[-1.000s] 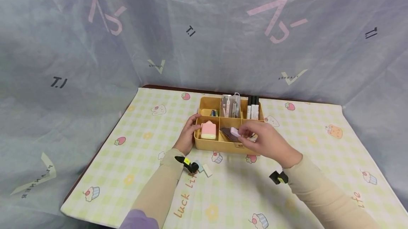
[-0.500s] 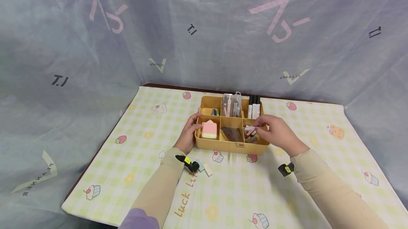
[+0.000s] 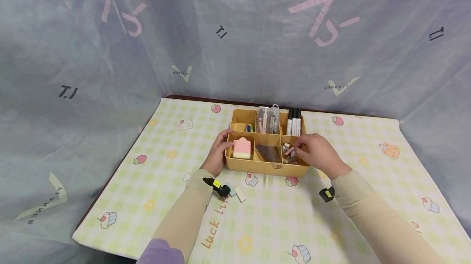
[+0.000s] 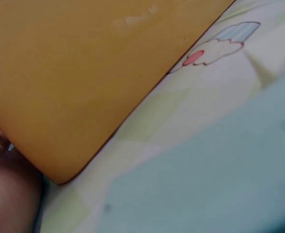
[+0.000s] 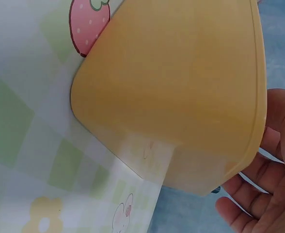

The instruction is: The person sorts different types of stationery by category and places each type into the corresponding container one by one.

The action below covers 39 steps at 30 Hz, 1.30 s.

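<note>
Yellow organiser tray (image 3: 265, 166) sitting mid-table on the checked cloth (image 3: 279, 223), 6 compartments in 2 rows of 3. Left hand (image 3: 218, 154) planted on the tray's left wall, fingers curled over the rim beside the pink case (image 3: 241, 148) in the front-left compartment; same grip as 1 second ago, no drift. Left wrist view filled by the tray's outer wall (image 4: 84, 77), only a sliver of hand at the frame's edge.

Right hand (image 3: 319, 154) now lowered over the front-right compartment, fingertips down among the small bits there, pinching what looks like the small pale pink piece (image 3: 290, 151). A second back, that piece held above the front-middle compartment with the dark triangular ruler (image 3: 269, 153); half a second back, carried across to the right; now set low inside the front-right slot. Whether the fingers have let go yet: hard to tell from the head view, too small and partly covered. From the right wrist view, just the tray's rounded corner (image 5: 181, 97) and the palm (image 5: 273, 184) alongside.

Meaning, by the look of it: piece as good as delivered into its compartment, release the only bit left.

Back row untouched: small items back-left, clear case (image 3: 267, 119) in the middle, markers (image 3: 294, 122) upright back-right. 2 erasers (image 3: 235, 193) lying loose on the cloth by the left wrist.
</note>
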Motion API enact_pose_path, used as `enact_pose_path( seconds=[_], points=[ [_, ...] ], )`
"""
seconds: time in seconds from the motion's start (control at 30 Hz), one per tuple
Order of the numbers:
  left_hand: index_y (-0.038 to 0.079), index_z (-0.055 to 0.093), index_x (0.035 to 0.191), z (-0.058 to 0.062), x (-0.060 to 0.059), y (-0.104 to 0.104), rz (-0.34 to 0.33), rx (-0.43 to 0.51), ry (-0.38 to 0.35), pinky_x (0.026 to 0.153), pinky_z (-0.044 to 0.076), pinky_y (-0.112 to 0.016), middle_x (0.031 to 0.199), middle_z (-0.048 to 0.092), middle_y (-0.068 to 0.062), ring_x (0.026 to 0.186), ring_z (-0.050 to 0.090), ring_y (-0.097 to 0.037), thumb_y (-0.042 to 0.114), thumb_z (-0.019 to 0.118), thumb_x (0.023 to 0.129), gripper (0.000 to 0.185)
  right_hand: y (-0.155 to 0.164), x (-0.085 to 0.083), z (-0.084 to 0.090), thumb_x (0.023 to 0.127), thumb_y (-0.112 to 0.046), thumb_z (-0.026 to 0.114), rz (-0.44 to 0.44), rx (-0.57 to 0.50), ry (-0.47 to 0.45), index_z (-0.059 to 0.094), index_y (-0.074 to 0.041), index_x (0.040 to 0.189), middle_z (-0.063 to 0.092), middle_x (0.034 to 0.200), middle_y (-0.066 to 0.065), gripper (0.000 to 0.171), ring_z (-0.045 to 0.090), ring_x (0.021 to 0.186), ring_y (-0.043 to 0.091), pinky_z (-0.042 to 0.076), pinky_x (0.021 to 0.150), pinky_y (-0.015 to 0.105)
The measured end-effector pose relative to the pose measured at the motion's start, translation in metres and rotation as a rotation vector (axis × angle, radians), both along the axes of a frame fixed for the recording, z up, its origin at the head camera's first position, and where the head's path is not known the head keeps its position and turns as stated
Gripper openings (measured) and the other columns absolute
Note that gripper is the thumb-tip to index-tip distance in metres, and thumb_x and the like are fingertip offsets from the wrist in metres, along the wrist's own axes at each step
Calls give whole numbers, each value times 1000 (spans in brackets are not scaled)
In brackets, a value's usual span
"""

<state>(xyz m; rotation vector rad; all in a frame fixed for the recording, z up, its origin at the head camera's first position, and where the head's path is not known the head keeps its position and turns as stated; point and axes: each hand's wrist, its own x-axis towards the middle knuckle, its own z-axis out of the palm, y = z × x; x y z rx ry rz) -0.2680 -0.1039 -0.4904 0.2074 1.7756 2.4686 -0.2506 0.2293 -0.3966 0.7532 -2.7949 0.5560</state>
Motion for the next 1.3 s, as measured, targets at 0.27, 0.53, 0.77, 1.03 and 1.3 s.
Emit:
enact_pose_path(
  seconds=[0.27, 0.53, 0.77, 1.03, 1.3],
  points=[
    [4, 34, 151, -1, 0, -2, -4, 4, 10, 122, 15, -48, 164, 24, -5, 150, 20, -26, 9, 46, 98, 54, -1, 0, 2, 91, -12, 70, -10, -13, -11, 74, -7, 92, 71, 90, 6, 6, 65, 88, 33, 51, 79, 50],
    [5, 34, 151, -1, 2, -4, 14, -3, -17, 121, 18, -47, 163, 26, -3, 150, 22, -25, 7, 44, 99, 53, -15, 13, 19, 93, -14, 69, 22, -67, 57, 72, -10, 99, 70, 99, 6, 8, 64, 96, 29, 52, 85, 50],
    [4, 33, 151, 1, 2, -4, 10, 4, -16, 121, 18, -47, 162, 27, -4, 149, 23, -25, 7, 44, 100, 53, -53, 41, 47, 91, -11, 70, 255, -130, 237, 70, -11, 101, 68, 96, -1, 10, 65, 83, 17, 55, 71, 38],
    [7, 39, 148, 0, 0, -3, 3, 24, -10, 121, 19, -48, 164, 25, -6, 149, 23, -24, 7, 46, 99, 50, -95, 70, 54, 89, -14, 75, 484, -98, 170, 70, -9, 109, 68, 106, 1, 21, 66, 82, 11, 56, 71, 27],
    [8, 41, 146, -1, -4, -2, -14, 36, -1, 119, 23, -47, 165, 24, -6, 146, 28, -24, 5, 46, 99, 47, -125, 78, 19, 91, -24, 75, 540, 100, -62, 68, -10, 122, 67, 120, 0, 34, 65, 107, 13, 53, 92, 31]
  ],
)
